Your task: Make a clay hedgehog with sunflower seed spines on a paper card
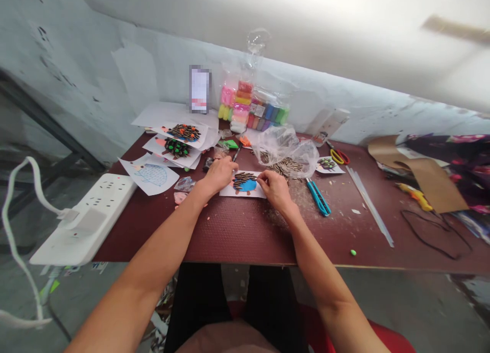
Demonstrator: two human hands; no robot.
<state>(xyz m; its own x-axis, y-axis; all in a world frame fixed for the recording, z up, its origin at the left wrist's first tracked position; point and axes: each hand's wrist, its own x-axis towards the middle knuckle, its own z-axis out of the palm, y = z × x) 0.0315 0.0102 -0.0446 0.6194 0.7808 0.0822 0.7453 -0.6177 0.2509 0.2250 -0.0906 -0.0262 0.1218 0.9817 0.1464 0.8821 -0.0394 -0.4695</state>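
In front of me on the table lies a hedgehog picture [248, 185] on white paper, its blue clay body partly covered with rows of dark striped seed shells. My left hand [221, 175] grips the picture at its left edge, fingers bent. At the right side of the blue body, my right hand [275, 188] is closed in a pinch; whatever is between its fingertips is too small to make out. Just behind the right hand, a clear plastic bag [281, 143] lies open around a heap of striped seed shells [289, 166].
Finished-looking hedgehog pictures [184, 133] and a hedgehog drawing [151, 175] lie left. Clay packs [248, 110] and a phone [199, 90] stand behind. Rightward are a teal cutter [318, 197], scissors [339, 156], glue sticks [370, 207], and a glue gun [415, 195]. A power strip [86, 217] sits left.
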